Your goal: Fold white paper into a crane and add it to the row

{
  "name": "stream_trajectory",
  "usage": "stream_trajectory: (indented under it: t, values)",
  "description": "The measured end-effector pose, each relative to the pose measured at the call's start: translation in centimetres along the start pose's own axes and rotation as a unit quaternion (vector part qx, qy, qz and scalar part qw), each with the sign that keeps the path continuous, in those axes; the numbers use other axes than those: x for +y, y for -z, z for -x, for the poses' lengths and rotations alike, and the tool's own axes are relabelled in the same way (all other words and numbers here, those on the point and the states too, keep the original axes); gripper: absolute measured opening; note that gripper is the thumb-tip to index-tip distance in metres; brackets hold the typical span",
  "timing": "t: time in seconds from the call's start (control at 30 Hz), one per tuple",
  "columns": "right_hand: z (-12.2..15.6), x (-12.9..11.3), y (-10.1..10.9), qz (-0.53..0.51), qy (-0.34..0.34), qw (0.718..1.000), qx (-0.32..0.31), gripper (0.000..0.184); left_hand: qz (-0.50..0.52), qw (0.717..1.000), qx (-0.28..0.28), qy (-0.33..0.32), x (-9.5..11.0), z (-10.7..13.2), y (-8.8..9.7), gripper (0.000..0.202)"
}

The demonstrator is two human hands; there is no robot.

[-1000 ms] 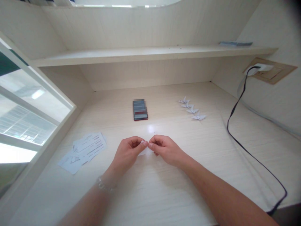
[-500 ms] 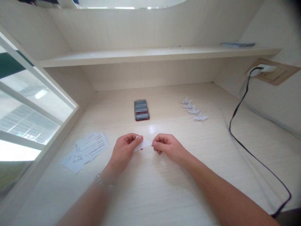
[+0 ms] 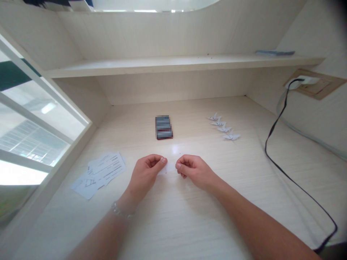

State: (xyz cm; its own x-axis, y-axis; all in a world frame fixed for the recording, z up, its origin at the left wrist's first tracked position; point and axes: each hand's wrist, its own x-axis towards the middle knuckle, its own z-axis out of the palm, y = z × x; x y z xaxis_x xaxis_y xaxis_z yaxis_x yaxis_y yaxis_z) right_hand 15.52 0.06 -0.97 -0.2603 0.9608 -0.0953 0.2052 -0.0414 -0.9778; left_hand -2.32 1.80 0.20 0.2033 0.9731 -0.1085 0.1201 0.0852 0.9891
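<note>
My left hand [image 3: 146, 173] and my right hand [image 3: 192, 169] are side by side low over the pale wooden desk [image 3: 173, 216], each pinching one end of a small white folded paper [image 3: 169, 167] that spans the gap between them. Fingers of both hands are curled closed around the paper's ends. The paper looks flat against or just above the desk; most of it is hidden by my fingers.
A dark blurred phone-like object [image 3: 163, 127] lies behind my hands. Several small white folded paper figures [image 3: 223, 127] sit in a row at back right. Printed paper slips [image 3: 100, 173] lie at left. A black cable [image 3: 282, 144] runs from a wall socket [image 3: 306, 80] along the right. A shelf [image 3: 173, 64] is above.
My hands, touching a second ago, pulled apart with the paper stretched between them. It has since lowered and flattened toward the desk.
</note>
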Motion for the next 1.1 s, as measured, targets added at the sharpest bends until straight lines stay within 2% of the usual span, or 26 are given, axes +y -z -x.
stream_trajectory:
  t: [0.23,0.43,0.67,0.8,0.87,0.97,1.1]
  values:
    - [0.3,-0.6,-0.4,0.044,0.014,0.999,-0.013,0.015,-0.062,0.996,-0.059,-0.014,0.0,0.4,-0.7,0.023]
    - [0.0,-0.4,-0.7,0.013,-0.004,1.000,0.009,0.009,-0.014,0.997,-0.073,0.028,0.2,0.5,-1.4,0.023]
    - [0.0,-0.2,-0.5,-0.051,-0.032,0.998,-0.014,0.007,0.082,0.994,-0.033,0.060,0.3,0.1,-0.2,0.019]
    - [0.1,-0.6,-0.1,-0.069,-0.030,0.997,-0.008,0.008,0.119,0.991,0.028,0.058,0.7,-0.2,1.2,0.018]
    - [0.1,-0.7,0.1,-0.084,-0.027,0.996,0.011,0.008,0.121,0.990,0.041,0.051,0.9,-0.3,1.6,0.018]
    - [-0.1,-0.7,0.2,-0.101,-0.029,0.994,0.031,0.006,0.091,0.995,0.021,0.038,1.1,-0.2,1.5,0.018]
    - [-0.2,-0.5,-0.1,-0.072,-0.014,0.997,0.020,0.011,0.022,1.000,-0.011,0.018,1.0,0.1,0.5,0.019]
